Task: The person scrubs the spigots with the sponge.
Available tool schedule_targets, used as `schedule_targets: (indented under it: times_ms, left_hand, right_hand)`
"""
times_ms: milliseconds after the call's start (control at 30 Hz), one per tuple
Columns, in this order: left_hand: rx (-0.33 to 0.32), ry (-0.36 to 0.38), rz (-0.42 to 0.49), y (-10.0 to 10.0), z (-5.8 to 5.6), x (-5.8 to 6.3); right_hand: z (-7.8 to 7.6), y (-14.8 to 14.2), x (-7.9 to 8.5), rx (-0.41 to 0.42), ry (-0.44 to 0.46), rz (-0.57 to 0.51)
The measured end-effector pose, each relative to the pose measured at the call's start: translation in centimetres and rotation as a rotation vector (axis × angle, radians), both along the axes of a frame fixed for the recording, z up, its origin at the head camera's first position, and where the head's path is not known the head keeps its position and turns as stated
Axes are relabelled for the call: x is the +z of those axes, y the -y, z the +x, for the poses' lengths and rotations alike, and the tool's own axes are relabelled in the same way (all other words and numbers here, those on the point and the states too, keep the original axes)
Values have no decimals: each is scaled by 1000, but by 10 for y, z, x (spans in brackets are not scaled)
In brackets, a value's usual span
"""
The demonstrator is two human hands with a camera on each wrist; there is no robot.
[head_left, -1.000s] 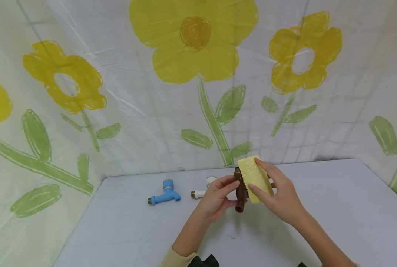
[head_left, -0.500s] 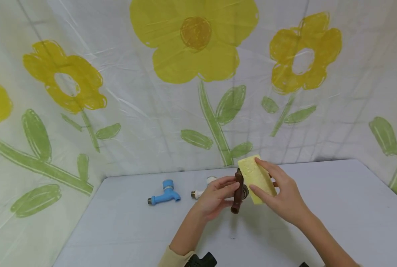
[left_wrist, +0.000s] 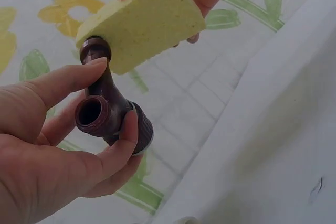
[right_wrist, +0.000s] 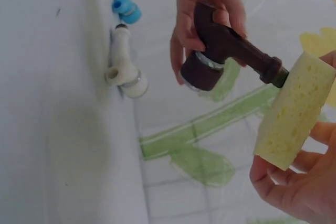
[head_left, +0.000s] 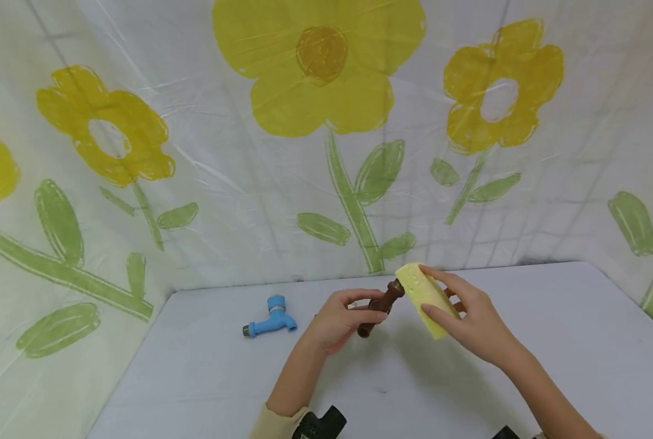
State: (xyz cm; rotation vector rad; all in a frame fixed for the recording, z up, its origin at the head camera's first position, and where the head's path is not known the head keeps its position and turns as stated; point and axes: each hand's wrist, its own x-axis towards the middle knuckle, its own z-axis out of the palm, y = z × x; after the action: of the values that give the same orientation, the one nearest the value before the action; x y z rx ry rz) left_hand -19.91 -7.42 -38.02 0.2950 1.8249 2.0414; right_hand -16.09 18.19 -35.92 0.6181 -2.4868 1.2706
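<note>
My left hand (head_left: 339, 320) grips a dark brown faucet (left_wrist: 107, 90) by its body, thumb on one side and fingers curled round the other. The spout opening faces the left wrist camera, and the ribbed handle lies under the fingers. In my right hand (head_left: 471, 317) is a thick pale yellow sponge (head_left: 425, 299), pinched between thumb and fingers along its edges. The threaded inlet end of the brown faucet (right_wrist: 226, 45) meets the broad face of the sponge (right_wrist: 296, 111). Both are held up over the table.
A blue faucet (head_left: 274, 317) lies on the white table (head_left: 194, 378), left of my hands. Beside it lies a white faucet (right_wrist: 125, 66), mostly hidden behind my left hand in the head view. A flower-printed sheet (head_left: 222, 201) hangs behind the table.
My left hand has turned the brown faucet from near upright to a slant and shifted slightly left, covering the white faucet. The sponge has moved slightly right and tilted, now at the inlet end.
</note>
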Motion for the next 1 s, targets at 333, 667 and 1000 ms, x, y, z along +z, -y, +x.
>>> schedule_targets:
  times_ms: [333,667,1000]
  left_hand:
    - [18,-22,45,14,-5,5]
    - [35,11,109,17,-7,5]
    - [83,117,244,18,-6,5]
  right_hand:
    - [0,-8,2,65,37,14]
    - [0,-12,3,98,41,33]
    - [1,-9,4,56,0,57]
